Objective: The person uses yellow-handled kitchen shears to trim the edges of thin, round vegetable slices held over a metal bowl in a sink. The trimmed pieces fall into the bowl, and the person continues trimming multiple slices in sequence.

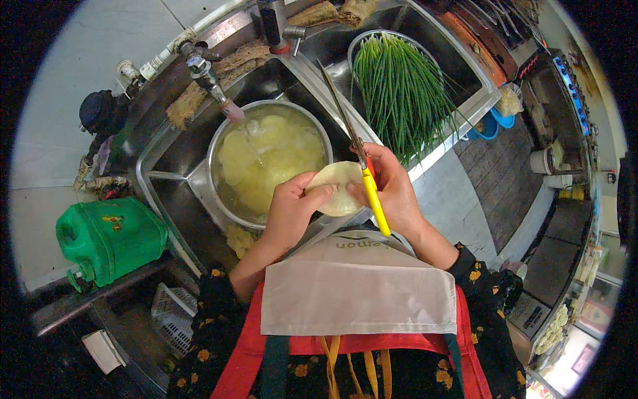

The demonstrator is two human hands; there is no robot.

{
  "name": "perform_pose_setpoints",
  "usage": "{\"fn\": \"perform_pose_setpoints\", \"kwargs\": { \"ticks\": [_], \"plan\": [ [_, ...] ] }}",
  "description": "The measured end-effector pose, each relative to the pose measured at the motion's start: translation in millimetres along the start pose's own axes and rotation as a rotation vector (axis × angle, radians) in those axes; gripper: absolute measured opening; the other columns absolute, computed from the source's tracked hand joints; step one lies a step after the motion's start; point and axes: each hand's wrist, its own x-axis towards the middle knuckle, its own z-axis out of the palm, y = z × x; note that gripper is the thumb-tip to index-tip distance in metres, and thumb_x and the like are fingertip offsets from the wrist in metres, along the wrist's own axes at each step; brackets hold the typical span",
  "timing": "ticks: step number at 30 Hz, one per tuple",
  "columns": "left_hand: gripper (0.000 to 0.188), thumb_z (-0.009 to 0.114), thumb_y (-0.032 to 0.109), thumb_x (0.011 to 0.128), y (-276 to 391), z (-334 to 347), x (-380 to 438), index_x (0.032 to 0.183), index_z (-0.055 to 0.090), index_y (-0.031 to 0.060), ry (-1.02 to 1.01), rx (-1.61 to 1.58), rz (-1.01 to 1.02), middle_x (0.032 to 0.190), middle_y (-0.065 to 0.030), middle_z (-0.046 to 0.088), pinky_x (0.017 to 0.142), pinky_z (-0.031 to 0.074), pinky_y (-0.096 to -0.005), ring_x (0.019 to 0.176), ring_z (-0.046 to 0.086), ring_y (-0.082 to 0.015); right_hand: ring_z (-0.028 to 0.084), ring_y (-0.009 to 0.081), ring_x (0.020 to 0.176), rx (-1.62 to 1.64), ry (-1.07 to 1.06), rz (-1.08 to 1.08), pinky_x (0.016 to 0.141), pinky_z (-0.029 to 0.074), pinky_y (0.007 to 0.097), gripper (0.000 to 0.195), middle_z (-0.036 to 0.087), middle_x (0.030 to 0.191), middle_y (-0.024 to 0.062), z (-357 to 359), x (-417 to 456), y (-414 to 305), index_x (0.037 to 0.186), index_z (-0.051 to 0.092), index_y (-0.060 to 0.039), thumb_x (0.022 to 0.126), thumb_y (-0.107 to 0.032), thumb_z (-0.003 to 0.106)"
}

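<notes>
Over the near rim of a sink, my left hand (294, 202) pinches a thin, round, pale-yellow slice (335, 194), likely potato. My right hand (396, 187) holds its other side with the thumb. Tucked in that same hand is a long-bladed tool, apparently scissors (374, 199), with yellow and red handles; its blades point up and away. Left of the slice, a round metal basin (212, 172) sits in the left sink bowl. Similar pale slices (269, 164) lie in its cloudy water, and water runs in from a faucet (212, 87).
Long green chives or scallions (398, 95) fill a metal bowl (366, 37) in the right sink basin, overhanging its near edge. A green plastic jug (119, 239) lies at left. A grey plastic basket (172, 316) is low at left. Blue containers (491, 124) stand beyond the right basin.
</notes>
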Motion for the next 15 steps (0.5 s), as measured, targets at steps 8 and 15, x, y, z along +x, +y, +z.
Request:
{"fn": "perform_pose_setpoints", "kwargs": {
  "ticks": [8, 15],
  "plan": [
    [0.036, 0.033, 0.019, 0.087, -12, -12, 4, 0.109, 0.047, -0.0057, -0.233, -0.772, -0.124, 0.107, -0.0155, 0.053, 0.091, 0.037, -0.0353, 0.101, 0.051, -0.0240, 0.048, 0.0133, 0.091, -0.030, 0.046, -0.035, 0.080, 0.040, 0.0235, 0.056, 0.050, 0.098, 0.0044, 3, -2, 0, 0.113, 0.043, -0.0050, 0.064, 0.000, 0.070],
    [0.027, 0.045, 0.005, 0.082, -37, -13, 7, 0.106, 0.049, -0.0060, -0.187, -0.693, -0.152, 0.104, -0.0140, 0.055, 0.087, 0.042, -0.0370, 0.095, 0.055, -0.0227, 0.048, 0.0132, 0.092, -0.012, 0.034, -0.022, 0.080, 0.041, 0.0241, 0.055, 0.050, 0.097, 0.0043, 4, -6, -1, 0.113, 0.042, -0.0050, 0.065, -0.001, 0.069]
  ]
}}
